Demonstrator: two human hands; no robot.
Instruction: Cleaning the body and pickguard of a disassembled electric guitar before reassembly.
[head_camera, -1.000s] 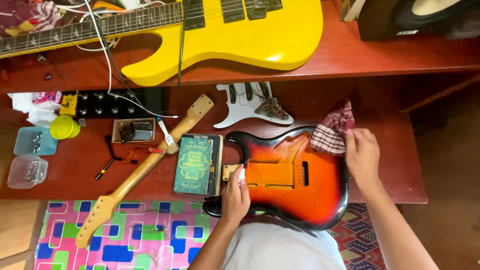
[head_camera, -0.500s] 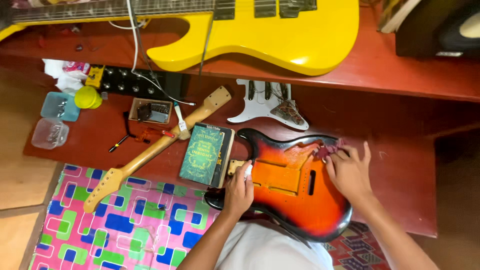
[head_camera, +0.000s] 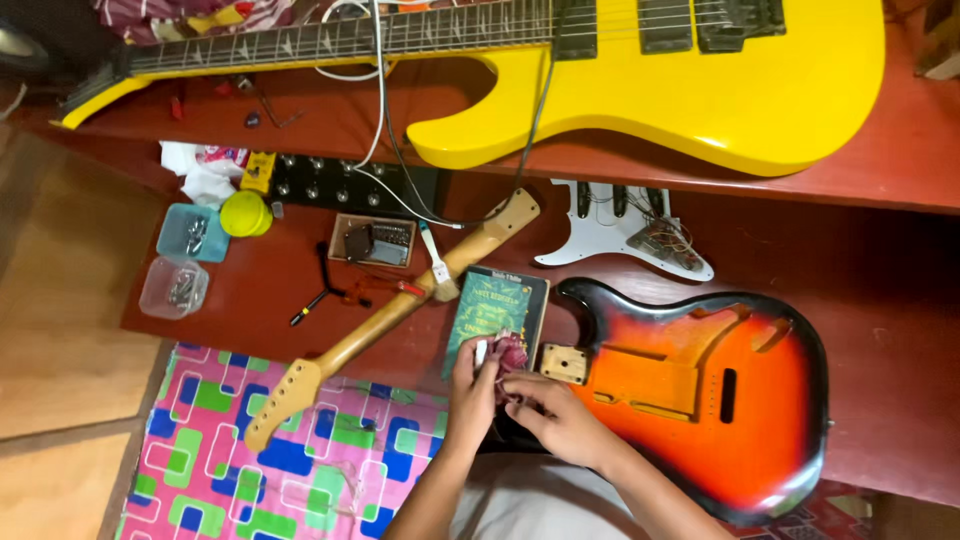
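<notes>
Right hand (head_camera: 560, 420) has left the sunburst guitar body (head_camera: 720, 400), joining left hand (head_camera: 475, 385).
Both grips pinch the red cloth (head_camera: 510, 355); fold it flat, avoiding bunching.

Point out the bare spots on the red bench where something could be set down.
Bare red bench lies right of the white pickguard, above the sunburst guitar body. A smaller patch sits between the clear tub and the detached neck. It is crowded around the small box, the green book and both hands.
</notes>
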